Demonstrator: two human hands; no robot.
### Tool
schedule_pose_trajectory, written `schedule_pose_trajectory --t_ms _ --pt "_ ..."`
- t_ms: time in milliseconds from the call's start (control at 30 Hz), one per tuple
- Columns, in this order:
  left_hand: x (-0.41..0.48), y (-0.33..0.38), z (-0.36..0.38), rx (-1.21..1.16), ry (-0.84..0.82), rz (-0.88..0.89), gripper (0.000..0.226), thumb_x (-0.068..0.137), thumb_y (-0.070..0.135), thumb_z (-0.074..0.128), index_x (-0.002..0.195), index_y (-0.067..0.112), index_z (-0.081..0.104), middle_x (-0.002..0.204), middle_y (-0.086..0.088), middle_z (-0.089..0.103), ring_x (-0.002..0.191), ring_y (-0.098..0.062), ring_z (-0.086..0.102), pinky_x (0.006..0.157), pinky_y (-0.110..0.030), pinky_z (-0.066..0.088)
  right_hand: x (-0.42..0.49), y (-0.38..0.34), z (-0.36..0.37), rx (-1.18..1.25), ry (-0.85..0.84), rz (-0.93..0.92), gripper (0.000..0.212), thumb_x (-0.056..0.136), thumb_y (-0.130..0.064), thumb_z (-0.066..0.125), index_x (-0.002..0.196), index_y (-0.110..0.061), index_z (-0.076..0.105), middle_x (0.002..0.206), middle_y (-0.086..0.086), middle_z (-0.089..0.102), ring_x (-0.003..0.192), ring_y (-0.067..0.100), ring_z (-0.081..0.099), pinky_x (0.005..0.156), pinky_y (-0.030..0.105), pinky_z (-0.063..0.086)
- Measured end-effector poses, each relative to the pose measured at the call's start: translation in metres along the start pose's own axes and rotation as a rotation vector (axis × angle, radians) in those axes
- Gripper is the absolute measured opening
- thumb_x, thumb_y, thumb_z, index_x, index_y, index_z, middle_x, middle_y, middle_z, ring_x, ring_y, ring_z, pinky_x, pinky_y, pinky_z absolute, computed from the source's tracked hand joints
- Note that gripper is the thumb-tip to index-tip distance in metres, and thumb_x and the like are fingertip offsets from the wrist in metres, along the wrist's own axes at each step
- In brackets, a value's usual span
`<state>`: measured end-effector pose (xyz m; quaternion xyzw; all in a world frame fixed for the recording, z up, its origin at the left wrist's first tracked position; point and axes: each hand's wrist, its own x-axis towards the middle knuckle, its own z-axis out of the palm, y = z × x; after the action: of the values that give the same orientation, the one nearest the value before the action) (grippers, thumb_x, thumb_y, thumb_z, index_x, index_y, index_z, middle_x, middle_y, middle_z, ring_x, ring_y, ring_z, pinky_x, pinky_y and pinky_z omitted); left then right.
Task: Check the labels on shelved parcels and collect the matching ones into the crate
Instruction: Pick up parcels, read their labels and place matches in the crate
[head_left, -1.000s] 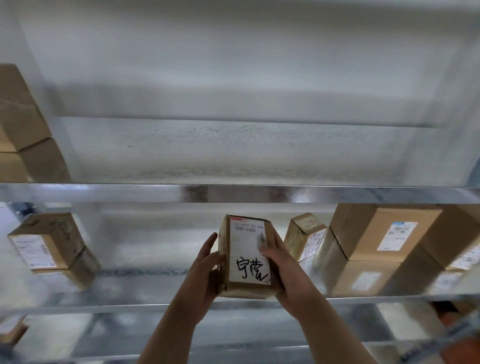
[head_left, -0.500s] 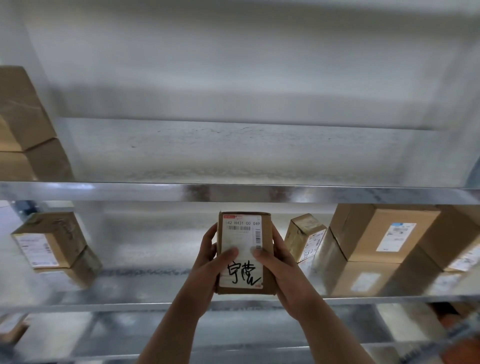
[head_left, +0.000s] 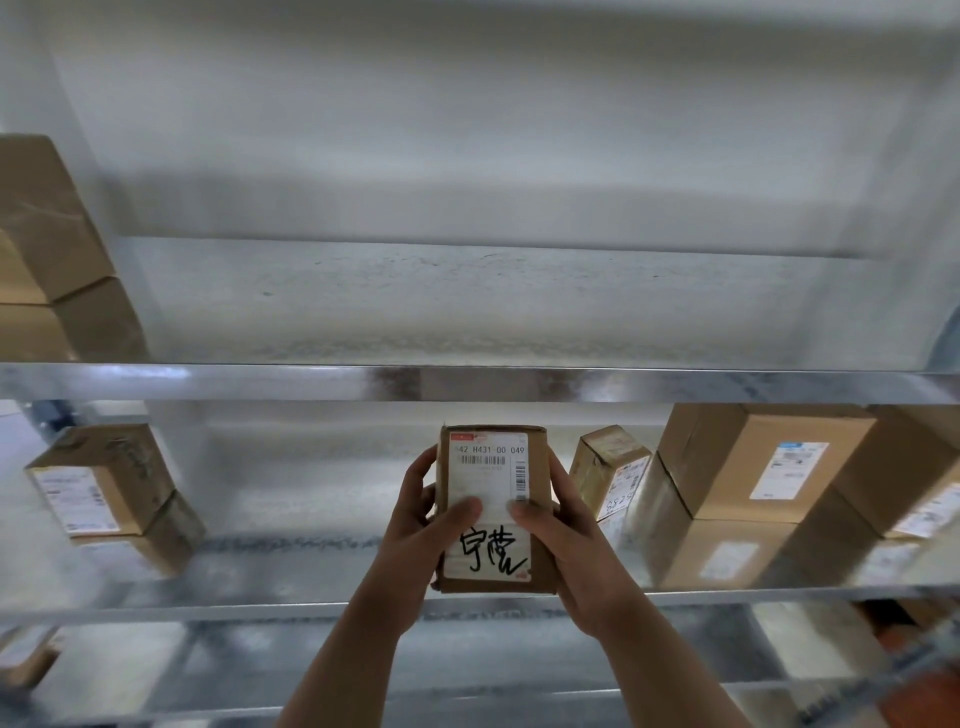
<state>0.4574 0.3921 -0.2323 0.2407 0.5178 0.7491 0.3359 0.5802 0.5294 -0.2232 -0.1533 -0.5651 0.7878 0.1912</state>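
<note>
Parcel (head_left: 539, 457) label (head_left: 491, 473) partly under both thumbs (head_left: 462, 512)

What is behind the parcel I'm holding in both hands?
Around the parcel, gripped by the left hand and right hand, the metal shelf shows, with a small box further back to its right. The spot straight behind it is covered.

Single head-worn wide view, facing the metal shelving (head_left: 467, 382) straight on, near
</note>
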Motion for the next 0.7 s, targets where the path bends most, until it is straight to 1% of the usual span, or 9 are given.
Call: schedule_pose_trajectory --t_ms 133,233,300,367,467,567,633,667,700 --pt "0.0 -0.002 0.0 0.025 -0.003 -0.004 0.07 0.083 0.024 0.074 0.145 0.039 0.047 0.127 -0.017 0.07 0.109 -0.042 0.072 0.078 -0.054 0.062 -0.001 -0.001 0.0 -0.013 0.005 0.011 0.079 0.092 -0.017 0.073 0.158 -0.043 0.037 0.132 0.011 0.073 0.119 0.038 0.071 0.103 0.065 0.054" --pt "0.0 0.0 0.002 0.03 0.001 -0.016 0.063 0.086 0.032 0.07 0.145 0.036 0.048 0.124 -0.016 0.072 0.108 -0.04 0.072 0.078 -0.05 0.063 0.0 0.003 0.002 -0.02 0.037 0.035 0.079 0.09 -0.033 0.08 0.158 -0.038 0.038 0.131 0.009 0.074 0.12 0.034 0.071 0.103 0.062 0.055" --pt "0.001 0.002 0.003 0.057 -0.004 -0.019 0.053 0.092 0.037 0.067 0.143 0.031 0.053 0.123 -0.016 0.072 0.108 -0.04 0.073 0.077 -0.048 0.064 0.0 0.005 0.001 -0.023 0.082 0.043 0.072 0.091 -0.046 0.076 0.154 -0.028 0.046 0.131 0.008 0.074 0.12 0.032 0.071 0.103 0.061 0.055" --pt "0.004 0.003 0.0 0.09 0.013 -0.021 0.042 0.1 0.037 0.063 0.139 0.023 0.059 0.117 -0.016 0.074 0.103 -0.037 0.074 0.075 -0.046 0.064 -0.001 0.008 0.0 -0.047 0.118 0.009 0.059 0.093 -0.051 0.063 0.145 -0.024 0.059 0.129 0.008 0.075 0.121 0.031 0.071 0.103 0.062 0.055" --pt "0.007 0.003 -0.005 0.117 0.094 -0.006 0.035 0.103 0.029 0.053 0.135 0.019 0.063 0.101 -0.012 0.076 0.085 -0.027 0.076 0.064 -0.039 0.064 0.002 0.009 -0.004 0.017 0.198 -0.008 0.051 0.091 -0.047 0.061 0.133 -0.02 0.07 0.128 0.008 0.075 0.124 0.029 0.069 0.1 0.059 0.057" --pt "0.01 0.001 -0.006 0.136 0.17 -0.009 0.032 0.11 0.016 0.043 0.133 0.031 0.06 0.088 -0.01 0.07 0.069 -0.017 0.072 0.05 -0.032 0.058 0.005 0.009 -0.004 -0.011 0.201 -0.013 0.047 0.09 -0.041 0.067 0.129 -0.016 0.073 0.125 0.009 0.076 0.121 0.028 0.07 0.108 0.057 0.054" --pt "0.01 0.0 -0.005 0.162 0.161 -0.025 0.037 0.111 0.011 0.04 0.136 0.032 0.058 0.079 -0.007 0.07 0.063 -0.014 0.069 0.05 -0.028 0.055 0.006 0.009 -0.002 -0.036 0.189 -0.034 0.041 0.088 -0.038 0.07 0.126 -0.022 0.073 0.121 0.01 0.076 0.117 0.029 0.072 0.107 0.057 0.054" --pt "0.01 -0.001 -0.004 0.179 0.146 -0.035 0.036 0.112 0.014 0.04 0.138 0.031 0.057 0.079 -0.005 0.071 0.064 -0.013 0.069 0.053 -0.029 0.055 0.007 0.01 -0.001 -0.022 0.176 -0.046 0.036 0.088 -0.034 0.071 0.123 -0.028 0.072 0.121 0.011 0.076 0.117 0.03 0.072 0.106 0.057 0.055" --pt "0.009 -0.001 -0.003 0.189 0.129 -0.044 0.034 0.112 0.023 0.041 0.141 0.032 0.056 0.085 -0.004 0.074 0.071 -0.015 0.072 0.059 -0.032 0.058 0.006 0.01 0.001 0.002 0.155 -0.05 0.035 0.087 -0.031 0.071 0.122 -0.033 0.071 0.121 0.011 0.076 0.117 0.031 0.072 0.104 0.057 0.056"
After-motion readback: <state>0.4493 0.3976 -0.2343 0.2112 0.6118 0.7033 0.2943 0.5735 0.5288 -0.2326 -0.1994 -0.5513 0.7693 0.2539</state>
